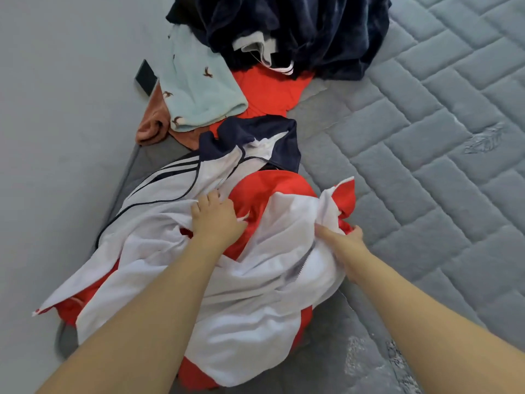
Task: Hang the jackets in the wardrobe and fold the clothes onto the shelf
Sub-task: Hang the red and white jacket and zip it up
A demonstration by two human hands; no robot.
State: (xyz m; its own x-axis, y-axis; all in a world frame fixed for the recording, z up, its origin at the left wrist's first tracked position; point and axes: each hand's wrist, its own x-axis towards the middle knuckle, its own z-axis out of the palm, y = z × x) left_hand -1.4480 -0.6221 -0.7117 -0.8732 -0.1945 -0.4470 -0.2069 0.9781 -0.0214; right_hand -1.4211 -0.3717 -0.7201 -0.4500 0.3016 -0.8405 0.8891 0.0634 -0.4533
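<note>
A red track jacket (264,191) with white lining, a navy collar and striped shoulder lies crumpled and turned partly inside out on the grey mattress (426,137). My left hand (216,217) rests on its middle, fingers curled into the white lining and red fabric. My right hand (341,240) grips a bunched fold of white lining at the jacket's right edge. Behind it lie a pale blue bird-print garment (199,89), a peach garment (153,123), a red garment (267,89) and a dark navy fleece (298,32).
A grey wall (56,137) runs along the left side of the mattress. A small black object (146,78) sits against the wall beside the clothes pile. The quilted mattress stretches away to the right.
</note>
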